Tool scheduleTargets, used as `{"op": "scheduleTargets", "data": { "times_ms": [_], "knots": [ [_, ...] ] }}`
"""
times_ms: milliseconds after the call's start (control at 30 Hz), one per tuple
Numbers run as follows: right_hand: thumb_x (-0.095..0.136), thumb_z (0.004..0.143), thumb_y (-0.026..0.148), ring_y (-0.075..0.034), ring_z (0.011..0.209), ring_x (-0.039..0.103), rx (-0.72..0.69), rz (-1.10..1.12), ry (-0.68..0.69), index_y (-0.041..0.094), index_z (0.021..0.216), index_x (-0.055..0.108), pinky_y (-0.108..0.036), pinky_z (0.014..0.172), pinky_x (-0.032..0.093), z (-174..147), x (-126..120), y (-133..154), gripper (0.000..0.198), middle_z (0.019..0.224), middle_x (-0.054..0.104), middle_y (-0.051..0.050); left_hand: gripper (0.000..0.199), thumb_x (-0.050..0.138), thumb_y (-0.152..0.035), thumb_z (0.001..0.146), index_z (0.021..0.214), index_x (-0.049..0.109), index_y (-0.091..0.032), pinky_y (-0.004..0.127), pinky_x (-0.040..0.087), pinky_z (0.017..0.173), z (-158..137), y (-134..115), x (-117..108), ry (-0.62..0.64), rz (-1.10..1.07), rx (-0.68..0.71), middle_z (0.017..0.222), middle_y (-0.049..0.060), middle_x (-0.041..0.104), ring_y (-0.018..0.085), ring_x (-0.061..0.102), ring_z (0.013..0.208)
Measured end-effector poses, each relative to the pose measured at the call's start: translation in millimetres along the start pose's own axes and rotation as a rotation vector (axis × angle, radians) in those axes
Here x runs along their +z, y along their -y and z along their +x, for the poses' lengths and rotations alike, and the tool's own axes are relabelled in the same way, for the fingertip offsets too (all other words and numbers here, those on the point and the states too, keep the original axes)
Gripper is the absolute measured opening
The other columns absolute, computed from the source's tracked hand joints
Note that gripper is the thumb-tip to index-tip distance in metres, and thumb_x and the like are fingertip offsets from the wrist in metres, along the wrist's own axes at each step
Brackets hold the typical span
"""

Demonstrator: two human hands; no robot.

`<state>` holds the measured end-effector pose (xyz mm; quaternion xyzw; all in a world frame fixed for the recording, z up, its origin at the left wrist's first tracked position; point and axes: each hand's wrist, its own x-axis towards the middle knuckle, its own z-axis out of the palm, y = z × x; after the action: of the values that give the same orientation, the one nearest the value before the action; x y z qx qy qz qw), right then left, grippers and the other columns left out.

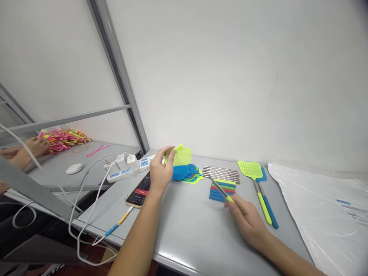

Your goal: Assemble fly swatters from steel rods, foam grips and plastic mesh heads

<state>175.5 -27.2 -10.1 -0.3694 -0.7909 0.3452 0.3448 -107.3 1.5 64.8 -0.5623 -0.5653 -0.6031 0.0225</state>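
The left hand (161, 170) is closed on a yellow-green swatter head (183, 156), fingers at its near edge; the panel is raised and faces the wearer, a hold that appears to leave most of it exposed. The right hand (248, 219) is closed around the yellow-green grip of a metal rod (220, 187). The rod's bare end points forward and left, probably so that it can be lined up with the head. The two parts are apart.

Stock lies within short reach, apparently sorted by type: a pile of swatter heads (180, 172) below the raised panel, loose metal rods (221, 173) in parallel beside it, and coloured grips (229, 188) nearer the wearer. Two whole swatters (250, 169) rest to the right, likely set aside from the loose parts.

Clearance: the bench (184, 237) is bare between the forearms, back to the grips and down to its front edge. The wall (218, 88) limits the rear. A phone (140, 191) lies just beside the left forearm, with a power strip (113, 177) and cables beyond. A white plastic bag (319, 207) bounds the right side.
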Motion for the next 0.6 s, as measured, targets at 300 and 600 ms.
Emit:
{"op": "scheduleTargets", "data": {
  "times_ms": [300,600],
  "knots": [
    [0.032,0.098,0.043,-0.014,0.055,0.032,0.032,0.157,-0.152,0.022,0.084,0.049,-0.027,0.054,0.026,3,-4,-2,0.03,0.06,0.035,0.005,0.029,0.059,-0.047,0.084,0.09,0.06,-0.019,0.021,0.042,0.058,-20,-16,25,0.386,-0.525,-0.337,0.078,0.0,0.06,0.012,0.055,0.066],
    [0.032,0.098,0.038,-0.014,0.057,0.04,-0.078,0.052,-0.155,0.024,0.08,0.042,-0.028,0.056,0.031,-1,-9,-3,0.025,0.066,0.043,0.003,0.033,0.053,-0.048,0.087,0.077,0.061,-0.017,0.021,0.036,0.054,-42,-34,39,0.972,-0.412,-0.294,0.069,-0.001,0.054,0.011,0.049,0.061]
  ]
}}
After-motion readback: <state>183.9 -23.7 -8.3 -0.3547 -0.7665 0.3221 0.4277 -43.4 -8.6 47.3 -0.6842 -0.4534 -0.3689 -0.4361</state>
